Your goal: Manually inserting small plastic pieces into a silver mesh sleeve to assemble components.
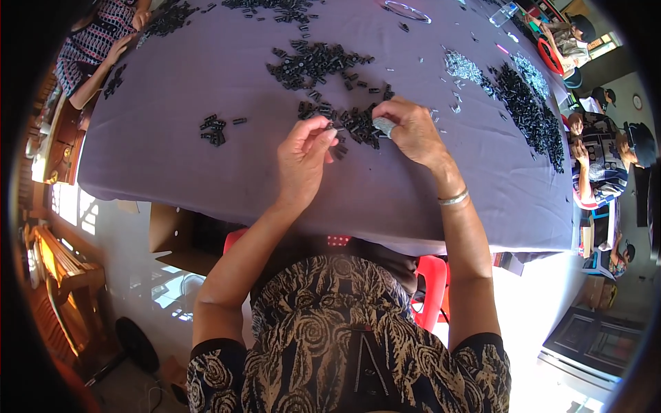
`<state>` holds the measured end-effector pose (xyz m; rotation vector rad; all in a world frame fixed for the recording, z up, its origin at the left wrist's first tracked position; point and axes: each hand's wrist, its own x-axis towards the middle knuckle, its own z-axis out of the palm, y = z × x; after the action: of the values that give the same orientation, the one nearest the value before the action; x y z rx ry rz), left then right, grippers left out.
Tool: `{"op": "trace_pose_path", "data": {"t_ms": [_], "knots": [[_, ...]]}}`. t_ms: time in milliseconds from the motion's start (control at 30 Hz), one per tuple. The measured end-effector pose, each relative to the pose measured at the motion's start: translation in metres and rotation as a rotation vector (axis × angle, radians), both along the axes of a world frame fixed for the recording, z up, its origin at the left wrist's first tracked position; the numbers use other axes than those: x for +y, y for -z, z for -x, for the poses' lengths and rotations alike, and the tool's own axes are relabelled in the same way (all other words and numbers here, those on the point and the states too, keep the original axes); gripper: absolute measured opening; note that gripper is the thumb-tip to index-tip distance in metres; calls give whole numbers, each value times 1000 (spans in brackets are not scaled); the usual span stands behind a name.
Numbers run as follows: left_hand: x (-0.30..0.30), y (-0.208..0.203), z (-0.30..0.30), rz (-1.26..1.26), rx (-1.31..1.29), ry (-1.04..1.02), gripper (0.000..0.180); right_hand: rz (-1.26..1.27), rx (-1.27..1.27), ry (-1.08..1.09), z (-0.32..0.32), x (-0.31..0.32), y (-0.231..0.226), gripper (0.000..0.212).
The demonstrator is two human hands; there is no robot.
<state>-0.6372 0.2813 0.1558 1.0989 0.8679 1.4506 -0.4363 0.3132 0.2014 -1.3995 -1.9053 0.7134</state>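
Note:
My left hand (pixel 303 162) is closed in a pinch on a small black cylindrical piece (pixel 330 127) above the table. To its right, my right hand (pixel 415 134) is curled around a silvery-grey speckled clump (pixel 383 126) whose kind I cannot make out. A heap of small black cylindrical pieces (pixel 359 125) lies between and just beyond my hands. Farther off spreads a larger heap of similar black pieces (pixel 310 65). A smaller cluster of black pieces (pixel 213 129) sits to the left of my left hand.
A purple cloth covers the table (pixel 158 148). On the right lie small clear or silvery pieces (pixel 463 67) and a long black heap (pixel 530 113). A clear bottle (pixel 503 14) stands at the far right. Other people sit along the left and right sides; a cardboard box (pixel 170 230) is below the near edge.

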Motion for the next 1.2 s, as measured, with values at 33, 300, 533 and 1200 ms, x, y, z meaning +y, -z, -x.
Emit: {"op": "trace_pose_path", "data": {"t_ms": [33, 300, 533, 1200], "knots": [[2, 2, 2, -15, 41, -15, 16, -11, -97, -34, 2, 4, 2, 21], [4, 11, 4, 12, 92, -40, 17, -89, -164, -71, 9, 13, 11, 18], [2, 9, 2, 2, 103, -34, 16, -161, -142, -92, 10, 6, 16, 16], [-3, 6, -2, -154, 30, 47, 19, 177, 561, -118, 8, -2, 6, 8]]}}
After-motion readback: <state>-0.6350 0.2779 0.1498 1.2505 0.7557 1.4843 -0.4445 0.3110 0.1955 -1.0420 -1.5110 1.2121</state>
